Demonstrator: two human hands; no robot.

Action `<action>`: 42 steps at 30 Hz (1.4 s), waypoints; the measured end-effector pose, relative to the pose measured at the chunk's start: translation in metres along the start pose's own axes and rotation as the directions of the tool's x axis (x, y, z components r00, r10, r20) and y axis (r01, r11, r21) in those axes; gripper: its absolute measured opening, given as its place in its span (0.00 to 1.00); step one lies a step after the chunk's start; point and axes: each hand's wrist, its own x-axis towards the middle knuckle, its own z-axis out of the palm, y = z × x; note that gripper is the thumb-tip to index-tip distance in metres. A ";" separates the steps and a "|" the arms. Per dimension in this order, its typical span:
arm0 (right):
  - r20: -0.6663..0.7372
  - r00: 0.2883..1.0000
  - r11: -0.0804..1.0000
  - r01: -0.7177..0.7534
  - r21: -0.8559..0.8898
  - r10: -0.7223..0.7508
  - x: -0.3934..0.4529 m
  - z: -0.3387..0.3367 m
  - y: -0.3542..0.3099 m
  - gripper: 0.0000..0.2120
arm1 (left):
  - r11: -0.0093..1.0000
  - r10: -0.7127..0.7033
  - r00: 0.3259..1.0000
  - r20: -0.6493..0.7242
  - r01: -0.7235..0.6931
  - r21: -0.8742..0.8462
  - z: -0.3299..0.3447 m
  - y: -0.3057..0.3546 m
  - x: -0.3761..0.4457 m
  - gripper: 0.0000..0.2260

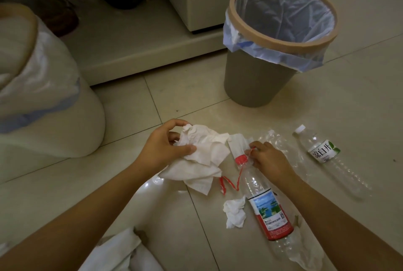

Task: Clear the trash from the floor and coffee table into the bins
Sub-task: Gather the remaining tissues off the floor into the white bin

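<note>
While both forearms reach in from the bottom edge, nearest stuff first: white tissue or cloth (117,251) at the lower edge, below the left arm, partly cut off. A small crumpled tissue (235,211) lies on the floor tiles (178,94) between the arms, touching the left side of a red-capped bottle (265,196).

That bottle lies on the floor, cap toward the hands, red-and-scenic label up, lower end crushed. A loose red strip (229,181) curls on the tiles just left of its neck.

Right hand (267,157): fingers curled, pinching at the red cap ring or strip beside the bottle's cap; exact contact hard to tell. Left hand (165,144): thumb and fingers closed on a big wad of white tissue (202,157), which hangs down to the floor just left of the cap.

A clear plastic wrapper (281,144) sits under and beyond the right hand. Right of that hand, slightly apart, a white-capped bottle (329,159) lies on the floor, green-and-white label up.

Beyond the right hand, well apart: a grey bin (259,78) with tan rim, upright, clear liner folded over the edge. Left of the left hand: a cream bin (54,122) with liner, close to the camera, blurred.

Further back: a pale cabinet base (139,48) with dark blurry items on it.
</note>
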 end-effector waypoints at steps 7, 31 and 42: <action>-0.051 0.997 0.997 0.056 0.053 -0.053 0.004 -0.013 -0.006 0.10 | 0.996 0.040 0.999 -0.027 -0.037 0.084 -0.029 0.000 -0.017 0.23; -0.619 0.489 0.746 0.616 -0.253 -0.615 0.046 -0.225 -0.228 0.15 | 0.940 0.341 0.823 -0.455 -0.294 0.173 -0.217 0.057 -0.110 0.22; -0.905 0.220 0.740 0.658 -0.138 -0.365 0.093 -0.333 -0.363 0.06 | 0.884 0.300 0.518 -0.801 -0.467 0.030 -0.324 0.071 -0.096 0.21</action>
